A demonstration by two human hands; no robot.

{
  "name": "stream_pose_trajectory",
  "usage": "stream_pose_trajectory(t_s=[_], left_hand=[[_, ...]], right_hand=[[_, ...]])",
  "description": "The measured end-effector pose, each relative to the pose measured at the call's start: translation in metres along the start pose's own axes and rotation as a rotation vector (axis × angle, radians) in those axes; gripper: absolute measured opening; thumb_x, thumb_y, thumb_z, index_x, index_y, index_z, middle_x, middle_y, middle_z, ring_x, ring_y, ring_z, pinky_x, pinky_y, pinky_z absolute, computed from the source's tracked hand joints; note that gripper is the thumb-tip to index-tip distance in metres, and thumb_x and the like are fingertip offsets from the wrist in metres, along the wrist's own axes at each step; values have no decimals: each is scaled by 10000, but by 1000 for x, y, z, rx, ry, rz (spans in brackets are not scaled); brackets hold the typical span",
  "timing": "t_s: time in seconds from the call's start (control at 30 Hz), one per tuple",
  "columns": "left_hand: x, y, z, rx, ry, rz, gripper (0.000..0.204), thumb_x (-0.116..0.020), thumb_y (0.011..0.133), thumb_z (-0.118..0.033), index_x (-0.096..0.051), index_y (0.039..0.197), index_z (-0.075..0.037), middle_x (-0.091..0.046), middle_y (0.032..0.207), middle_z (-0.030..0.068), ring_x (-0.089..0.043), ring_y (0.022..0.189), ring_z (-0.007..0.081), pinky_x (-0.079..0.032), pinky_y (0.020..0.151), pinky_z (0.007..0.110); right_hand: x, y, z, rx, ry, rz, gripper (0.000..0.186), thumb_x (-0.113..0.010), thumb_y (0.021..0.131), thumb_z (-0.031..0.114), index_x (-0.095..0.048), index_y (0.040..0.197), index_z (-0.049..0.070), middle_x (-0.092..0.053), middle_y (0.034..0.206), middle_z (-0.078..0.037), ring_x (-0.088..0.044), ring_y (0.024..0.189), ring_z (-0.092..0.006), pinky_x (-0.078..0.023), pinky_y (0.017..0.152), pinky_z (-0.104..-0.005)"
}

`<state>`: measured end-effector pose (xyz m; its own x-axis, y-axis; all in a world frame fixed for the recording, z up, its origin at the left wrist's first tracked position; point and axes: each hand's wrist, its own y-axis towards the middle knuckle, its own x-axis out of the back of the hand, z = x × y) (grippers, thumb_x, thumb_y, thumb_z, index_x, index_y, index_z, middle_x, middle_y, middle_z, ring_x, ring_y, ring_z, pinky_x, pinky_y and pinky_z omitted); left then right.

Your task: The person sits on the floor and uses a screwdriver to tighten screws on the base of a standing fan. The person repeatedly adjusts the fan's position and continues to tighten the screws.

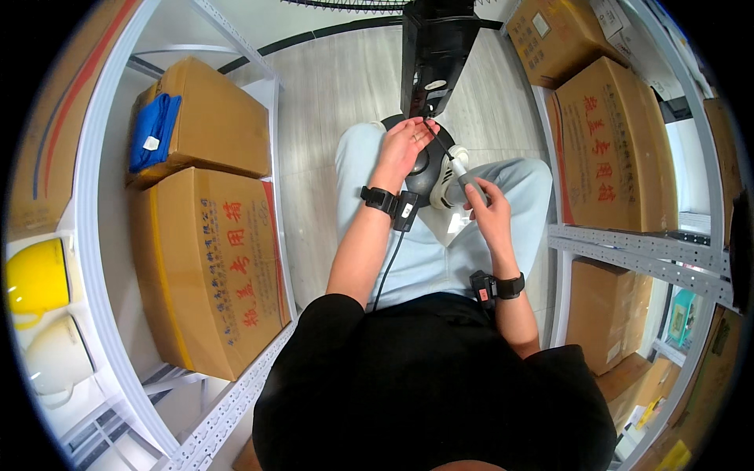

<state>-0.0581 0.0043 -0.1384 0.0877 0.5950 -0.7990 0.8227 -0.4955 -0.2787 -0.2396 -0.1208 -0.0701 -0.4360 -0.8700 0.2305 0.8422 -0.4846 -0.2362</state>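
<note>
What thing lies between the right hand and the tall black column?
The head view shows a grey-handled tool with a thin dark shaft there, held by the right hand; the left hand is near its tip.

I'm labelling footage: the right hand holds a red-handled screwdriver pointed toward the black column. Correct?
The red is wrong: the head view shows the right hand holding a grey-handled screwdriver pointed toward the black column.

Head-worn fisheye view, steeply downward over the nearby hands (404, 149), rim somewhat unclear.
</note>
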Motion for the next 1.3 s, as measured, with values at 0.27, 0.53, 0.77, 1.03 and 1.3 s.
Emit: stream_pose_trajectory(t_s=[0.27, 0.53, 0.77, 1.03, 1.3], left_hand=[[3, 2, 5, 60, 121, -65, 245, -416, 992, -182, -493, 1020, 49, -599, 1026, 224, -614, 965, 327, -504, 888, 395], [4, 6, 10, 58, 198, -182, 291, -594, 914, -275, -518, 960, 3, -615, 881, 127, -635, 789, 230, -543, 701, 316], [17, 13, 11, 59, 174, -91, 238, -577, 928, -242, -573, 927, -4, -618, 886, 94, -618, 749, 197, -532, 727, 298], [1, 4, 7, 15, 91, -12, 186, -517, 934, -89, -549, 1036, 63, -612, 1029, 185, -603, 1008, 292, -478, 943, 368], [-1, 3, 4, 13, 64, 20, 175, -527, 930, -88, -529, 1041, 48, -612, 1051, 200, -603, 1032, 318, -485, 952, 385]], right_hand=[[0, 0, -8, -8, 30, 16, 365, -670, 850, 248, -612, 1086, -24, -576, 934, -78, -623, 650, -114, -448, 495, -232], [4, 1, -9, -20, 76, 5, 374, -661, 856, 262, -610, 1090, -25, -576, 953, -81, -627, 664, -115, -452, 507, -229], [4, 1, -9, -26, 92, 11, 380, -662, 854, 264, -609, 1095, -25, -580, 955, -81, -631, 671, -113, -453, 508, -229], [6, -1, -4, -36, 60, 12, 380, -658, 855, 271, -611, 1103, -12, -579, 938, -75, -637, 674, -120, -454, 507, -231], [7, 0, -3, -31, 28, 13, 377, -663, 849, 262, -615, 1099, -16, -579, 936, -81, -635, 665, -125, -458, 515, -234]])
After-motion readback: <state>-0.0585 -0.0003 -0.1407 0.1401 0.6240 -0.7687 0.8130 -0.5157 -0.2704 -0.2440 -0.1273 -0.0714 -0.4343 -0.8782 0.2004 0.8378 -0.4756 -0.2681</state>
